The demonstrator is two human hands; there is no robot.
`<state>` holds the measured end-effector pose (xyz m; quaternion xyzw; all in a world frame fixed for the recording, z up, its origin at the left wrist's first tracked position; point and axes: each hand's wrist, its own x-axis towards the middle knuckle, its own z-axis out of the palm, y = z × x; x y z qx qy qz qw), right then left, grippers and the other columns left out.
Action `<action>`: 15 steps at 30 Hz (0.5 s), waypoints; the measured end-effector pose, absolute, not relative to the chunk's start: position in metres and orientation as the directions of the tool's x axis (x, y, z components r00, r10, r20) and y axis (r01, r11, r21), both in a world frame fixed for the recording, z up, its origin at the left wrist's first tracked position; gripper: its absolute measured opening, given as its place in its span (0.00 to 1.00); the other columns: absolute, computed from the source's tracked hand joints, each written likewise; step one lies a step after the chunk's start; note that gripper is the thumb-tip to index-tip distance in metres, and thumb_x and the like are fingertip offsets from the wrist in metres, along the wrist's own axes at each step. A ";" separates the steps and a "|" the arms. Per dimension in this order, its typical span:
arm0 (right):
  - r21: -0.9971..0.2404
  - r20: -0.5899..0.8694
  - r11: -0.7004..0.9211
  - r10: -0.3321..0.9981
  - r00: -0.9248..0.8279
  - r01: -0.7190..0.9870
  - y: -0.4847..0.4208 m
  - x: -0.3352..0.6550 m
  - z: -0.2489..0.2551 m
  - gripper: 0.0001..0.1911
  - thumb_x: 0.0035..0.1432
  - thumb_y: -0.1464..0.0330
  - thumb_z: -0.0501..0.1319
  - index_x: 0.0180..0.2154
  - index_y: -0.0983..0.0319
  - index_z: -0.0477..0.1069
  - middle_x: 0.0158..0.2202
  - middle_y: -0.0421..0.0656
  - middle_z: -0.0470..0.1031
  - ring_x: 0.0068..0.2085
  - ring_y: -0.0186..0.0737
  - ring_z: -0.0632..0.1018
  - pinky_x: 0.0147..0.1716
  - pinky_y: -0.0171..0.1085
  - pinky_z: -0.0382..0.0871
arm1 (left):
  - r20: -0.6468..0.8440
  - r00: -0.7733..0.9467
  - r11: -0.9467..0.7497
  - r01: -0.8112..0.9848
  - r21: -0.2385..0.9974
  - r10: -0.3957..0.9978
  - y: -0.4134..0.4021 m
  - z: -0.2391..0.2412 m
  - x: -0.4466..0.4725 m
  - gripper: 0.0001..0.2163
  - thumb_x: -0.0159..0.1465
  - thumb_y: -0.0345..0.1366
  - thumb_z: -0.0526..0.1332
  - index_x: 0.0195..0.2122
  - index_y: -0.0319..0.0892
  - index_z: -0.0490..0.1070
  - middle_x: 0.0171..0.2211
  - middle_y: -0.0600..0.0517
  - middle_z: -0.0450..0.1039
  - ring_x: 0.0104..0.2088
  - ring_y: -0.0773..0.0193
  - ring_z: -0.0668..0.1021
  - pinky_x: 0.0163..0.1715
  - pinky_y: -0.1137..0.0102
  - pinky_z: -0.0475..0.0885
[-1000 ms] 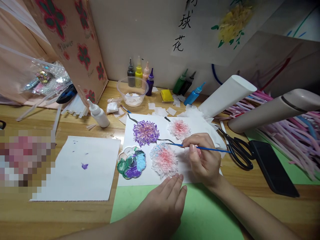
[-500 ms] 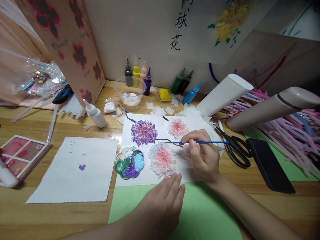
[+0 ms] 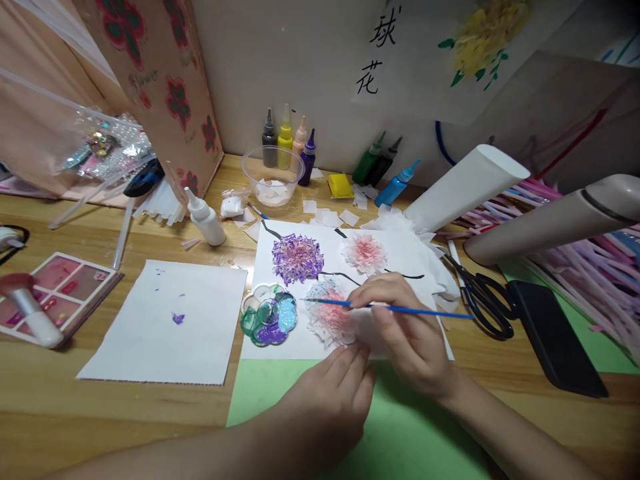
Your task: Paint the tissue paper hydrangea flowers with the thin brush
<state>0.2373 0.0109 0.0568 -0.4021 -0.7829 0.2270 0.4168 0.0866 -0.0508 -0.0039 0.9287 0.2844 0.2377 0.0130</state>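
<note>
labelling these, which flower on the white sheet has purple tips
The upper-left flower, above the palette, purple-edged; the upper-right flower and lower flower have pale tips.

Wall sheet (image 3: 420,73): two black handwritten Chinese characters, stacked, "球" over "花", just left of the yellow flower; both clearly legible. Pink panel (image 3: 160,67): "flower" handwritten beside the painted flowers, biggest one at upper left; the smaller words farther right and lower look like the same word, but faint. Pan palette (image 3: 73,281): tiny mark at its upper right corner, too small to read.
</note>
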 end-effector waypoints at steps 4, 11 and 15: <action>-0.627 0.429 0.646 0.752 -0.500 0.435 0.004 0.228 0.060 0.11 0.59 0.76 0.52 0.41 0.60 0.67 0.35 0.42 0.75 0.40 0.38 0.72 0.40 0.38 0.68 | 0.467 0.708 -0.842 0.504 0.191 0.530 -0.048 -0.001 0.089 0.17 0.62 0.27 0.50 0.50 0.28 0.68 0.47 0.38 0.73 0.48 0.54 0.76 0.56 0.63 0.65; -0.590 0.493 0.686 0.723 -0.484 0.425 0.004 0.233 0.062 0.10 0.58 0.75 0.52 0.39 0.60 0.68 0.34 0.42 0.75 0.39 0.39 0.73 0.38 0.38 0.69 | 0.456 0.715 -0.842 0.506 0.186 0.530 -0.049 -0.002 0.086 0.18 0.62 0.26 0.51 0.51 0.26 0.67 0.49 0.37 0.72 0.49 0.53 0.75 0.56 0.63 0.65; -0.618 0.556 0.551 0.810 -0.184 0.560 0.017 0.246 0.062 0.10 0.62 0.72 0.50 0.37 0.59 0.69 0.34 0.42 0.74 0.39 0.40 0.73 0.40 0.40 0.66 | 0.424 0.745 -0.852 0.501 0.154 0.515 -0.051 -0.004 0.083 0.18 0.62 0.29 0.52 0.52 0.29 0.67 0.55 0.37 0.68 0.56 0.51 0.71 0.56 0.63 0.66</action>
